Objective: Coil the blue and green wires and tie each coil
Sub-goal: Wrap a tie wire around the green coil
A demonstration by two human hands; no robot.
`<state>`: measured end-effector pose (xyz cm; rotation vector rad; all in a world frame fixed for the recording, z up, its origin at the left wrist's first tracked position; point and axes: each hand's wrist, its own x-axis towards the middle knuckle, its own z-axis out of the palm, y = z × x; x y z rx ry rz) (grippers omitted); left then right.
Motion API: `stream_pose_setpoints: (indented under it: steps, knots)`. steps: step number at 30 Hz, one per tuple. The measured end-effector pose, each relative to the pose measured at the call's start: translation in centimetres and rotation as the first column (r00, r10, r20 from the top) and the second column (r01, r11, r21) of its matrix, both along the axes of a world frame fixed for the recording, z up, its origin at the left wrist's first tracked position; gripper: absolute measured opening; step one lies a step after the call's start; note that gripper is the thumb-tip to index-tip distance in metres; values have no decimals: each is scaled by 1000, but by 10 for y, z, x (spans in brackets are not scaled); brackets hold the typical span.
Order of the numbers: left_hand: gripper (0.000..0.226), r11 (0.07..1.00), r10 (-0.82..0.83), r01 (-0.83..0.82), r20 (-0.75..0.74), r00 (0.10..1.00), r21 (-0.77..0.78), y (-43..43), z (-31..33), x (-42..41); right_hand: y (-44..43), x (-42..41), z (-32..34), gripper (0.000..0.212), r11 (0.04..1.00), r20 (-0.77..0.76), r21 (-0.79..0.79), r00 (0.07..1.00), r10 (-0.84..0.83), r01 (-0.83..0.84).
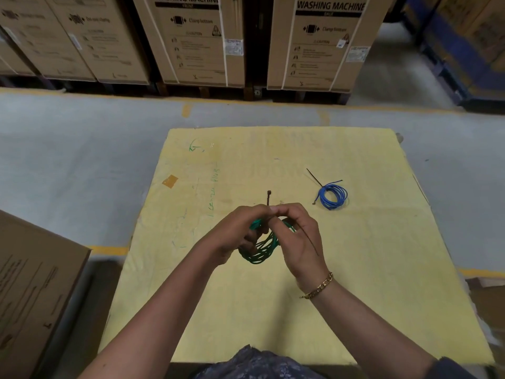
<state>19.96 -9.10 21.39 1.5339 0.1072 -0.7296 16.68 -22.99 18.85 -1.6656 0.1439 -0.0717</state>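
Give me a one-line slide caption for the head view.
Both hands, left hand and right hand, fit a black tie around the green coil; the tied blue coil lies on the yellow board.

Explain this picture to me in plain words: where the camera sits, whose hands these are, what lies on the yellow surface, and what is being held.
The single picture comes from a camera worn on a person's head, looking forward and down. No machine is involved. The left hand and right hand hold a green wire coil above a yellow sheet and handle a dark tie at its top. A blue wire coil, already bound with a black tie, lies farther right. Washing machine boxes stand behind.
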Motion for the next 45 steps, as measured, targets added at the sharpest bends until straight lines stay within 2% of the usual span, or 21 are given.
stream_pose_setpoints:
  steps: [3,6,9,12,14,18,20,23,26,30,32,34,37,39,42,45]
  knots:
    - [18,998,62,-63,19,998,14,0,1,-2,5,0,2,4,994,-146,60,986,-81,90]
    - [15,994,107,-110,99,989,25,-1,0,-4,5,1,8,14,990,-209,92,974,-90,111]
    - [12,989,150,-148,115,982,-26,-2,0,-9,-2,6,18,6,997,-229,68,973,-15,32]
    - [18,970,222,-216,42,974,-109,-2,-2,-13,-11,10,26,7,991,-288,93,950,122,-100]
    - [15,949,276,-276,-23,961,-154,-4,-4,-15,-16,12,31,3,977,-329,145,923,199,-159]
    - [12,920,328,-332,-54,943,-207,-4,-3,-16,-28,17,35,18,922,-368,346,880,302,-172]
    - [11,918,321,-324,-49,946,-230,-3,-2,-16,-32,17,36,20,916,-351,360,884,308,-176]
    - [13,885,338,-361,-127,933,-294,-5,-1,-19,-30,16,35,24,932,-341,315,895,286,-178]
    - [18,819,368,-450,-276,888,-356,-7,-2,-20,-29,18,34,22,920,-356,371,895,268,-128]
    - [29,769,388,-532,-401,830,-355,-10,-3,-19,-33,22,30,13,926,-356,366,907,225,-87]
    - [34,755,411,-558,-413,813,-346,-12,-3,-18,-33,24,28,13,960,-316,264,933,174,-90]
    - [35,731,423,-574,-416,805,-368,-13,-4,-17,-34,26,24,15,980,-282,198,957,63,-6]
    - [32,671,444,-604,-419,792,-430,-7,-5,-15,-45,32,17,20,943,-292,225,940,-176,246]
    - [30,636,486,-632,-407,773,-442,-1,-7,-14,-55,34,17,19,904,-292,261,921,-259,337]
    - [26,598,588,-697,-376,717,-395,7,-13,-12,-65,33,23,17,909,-243,274,937,-250,314]
    - [20,585,620,-727,-380,687,-359,10,-21,-11,-70,31,30,20,929,-162,284,967,-199,239]
